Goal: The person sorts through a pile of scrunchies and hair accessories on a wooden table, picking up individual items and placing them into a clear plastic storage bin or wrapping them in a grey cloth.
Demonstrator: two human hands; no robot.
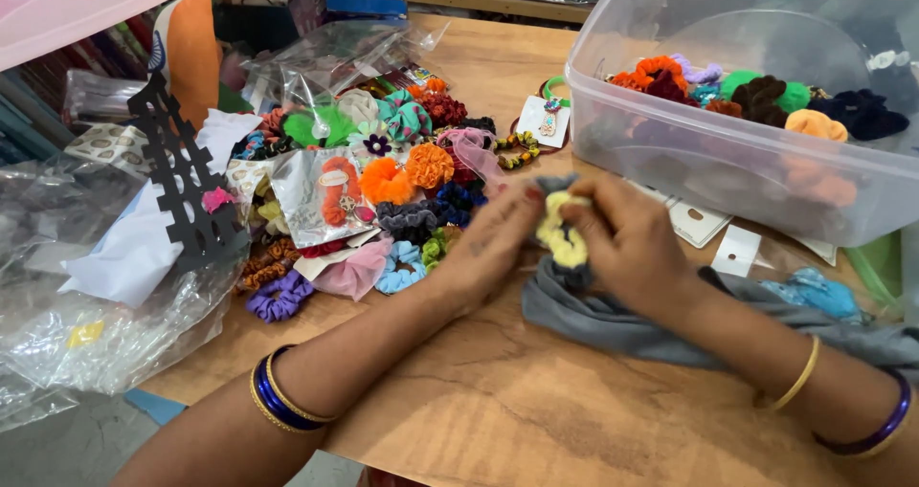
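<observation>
My left hand (493, 243) and my right hand (627, 243) meet at the middle of the wooden table (498, 391). Both pinch a yellow scrunchie (563, 238) together with a fold of grey cloth (603, 320) that trails to the right under my right forearm. Just left of my hands lies a heap of colourful scrunchies (402, 176) in orange, green, blue, purple and pink. Bangles ring both wrists.
A clear plastic bin (737, 171) with several scrunchies inside stands at the right. Crumpled clear plastic bags (86, 305) and a black card hanger (187, 186) lie on the left. White card tags (713, 233) rest by the bin. A pink lid sits top left.
</observation>
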